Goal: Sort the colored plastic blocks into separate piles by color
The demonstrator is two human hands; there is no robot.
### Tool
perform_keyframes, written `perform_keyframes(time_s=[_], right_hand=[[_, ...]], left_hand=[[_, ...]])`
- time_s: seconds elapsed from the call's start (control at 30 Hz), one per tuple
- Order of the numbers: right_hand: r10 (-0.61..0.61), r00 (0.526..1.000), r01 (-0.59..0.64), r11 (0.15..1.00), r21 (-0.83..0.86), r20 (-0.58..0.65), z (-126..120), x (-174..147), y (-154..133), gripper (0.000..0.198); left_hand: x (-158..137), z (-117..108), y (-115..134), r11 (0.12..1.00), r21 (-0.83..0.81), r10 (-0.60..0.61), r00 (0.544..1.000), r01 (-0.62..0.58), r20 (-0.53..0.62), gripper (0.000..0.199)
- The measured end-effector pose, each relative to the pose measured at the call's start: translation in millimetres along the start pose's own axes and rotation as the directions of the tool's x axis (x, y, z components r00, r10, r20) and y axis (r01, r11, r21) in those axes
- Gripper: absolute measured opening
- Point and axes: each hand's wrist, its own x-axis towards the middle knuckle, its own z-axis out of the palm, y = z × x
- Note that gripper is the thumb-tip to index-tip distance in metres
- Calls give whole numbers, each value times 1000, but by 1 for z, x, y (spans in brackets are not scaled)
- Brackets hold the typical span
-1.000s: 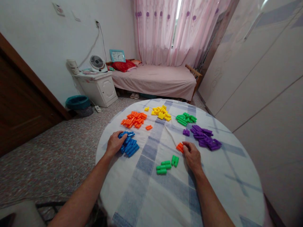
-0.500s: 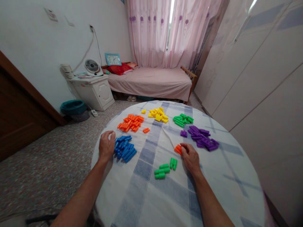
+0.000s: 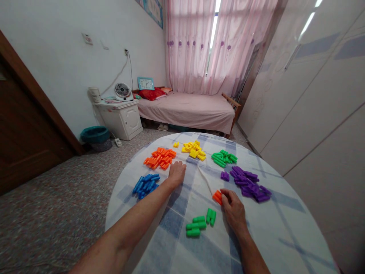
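Left hand [image 3: 177, 174] is pressing its fingers together, grip hidden, its arm [image 3: 141, 215] partly covering blue blocks [image 3: 146, 184] near the table's [image 3: 196, 258] left edge; right hand [image 3: 234, 208] is pinching an orange block [image 3: 217, 197].

- five block heaps [image 3: 160, 158]
- one orange block [image 3: 217, 197] at the right hand [image 3: 234, 208]
- one loose purple block [image 3: 225, 176]
- one loose yellow block [image 3: 176, 145]
- two hands [image 3: 176, 174]
- one bed [image 3: 188, 108]
- one fan [image 3: 122, 90]
- two slippers [image 3: 165, 128]

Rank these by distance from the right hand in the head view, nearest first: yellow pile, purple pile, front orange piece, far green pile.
From the right hand:
1. Front orange piece: at its fingertips, left.
2. Purple pile: ahead, right.
3. Far green pile: farther ahead.
4. Yellow pile: far ahead, left.
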Motion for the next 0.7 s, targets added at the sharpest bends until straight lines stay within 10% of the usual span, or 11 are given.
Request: perform_keyframes(time_s=[0.33,0.7], right_hand=[[28,1000,-28,1000,-14,-2,0,1,-1,36],[0,1000,0,1000,-30,-6,-1,2,1,36]], left_hand=[[-5,-1,-26,998,-68,-16,1000,15,-10,25],[30,-43,-104,964,-266,-117,937,27,-330,28]])
